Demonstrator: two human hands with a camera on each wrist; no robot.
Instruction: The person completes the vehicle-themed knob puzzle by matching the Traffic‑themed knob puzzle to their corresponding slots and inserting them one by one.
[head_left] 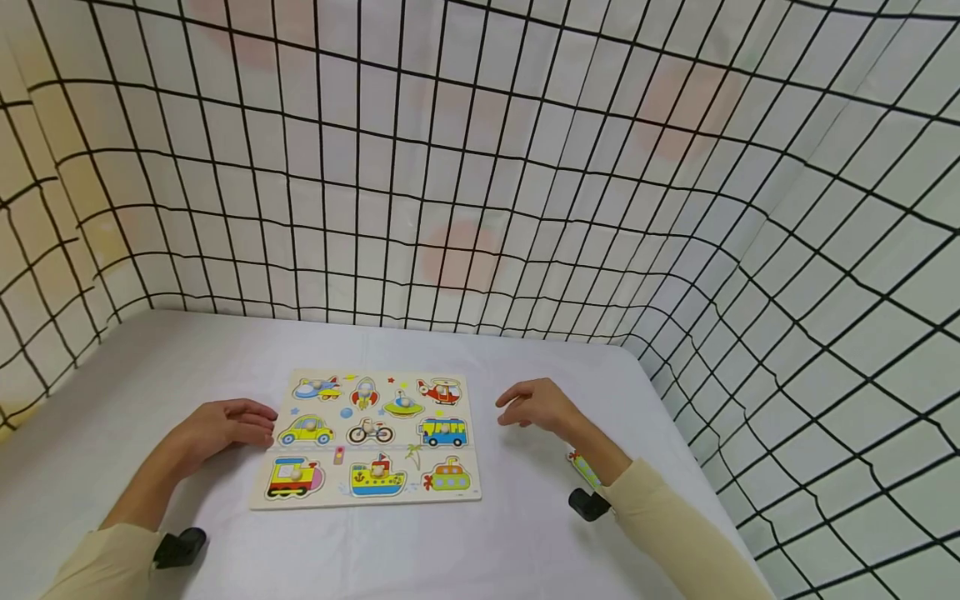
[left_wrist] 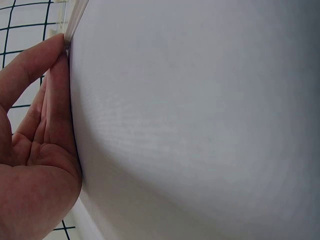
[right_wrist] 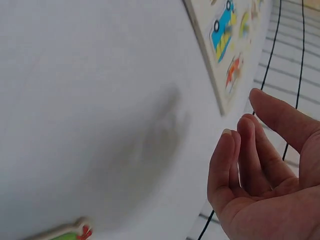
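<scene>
A wooden peg puzzle board (head_left: 330, 450) lies flat on the table, with knobbed vehicle pieces such as a car (head_left: 306, 430), a bus (head_left: 444, 432) and a boat (head_left: 378, 478) in it. At its lower right is a submarine picture (head_left: 448, 477) without a visible knob. My left hand (head_left: 213, 433) rests on the table, its fingertips at the board's left edge. My right hand (head_left: 543, 406) hovers to the right of the board, fingers loosely bent and holding nothing. Partly hidden under the right forearm is a loose submarine piece (head_left: 583, 469); its end (right_wrist: 82, 232) shows in the right wrist view.
White cloth covers the table (head_left: 525, 533). A black wire grid (head_left: 431, 192) stands along the back and both sides, with pale sheeting behind it. A black wrist device (head_left: 180, 548) is on the left arm and another (head_left: 588, 504) on the right.
</scene>
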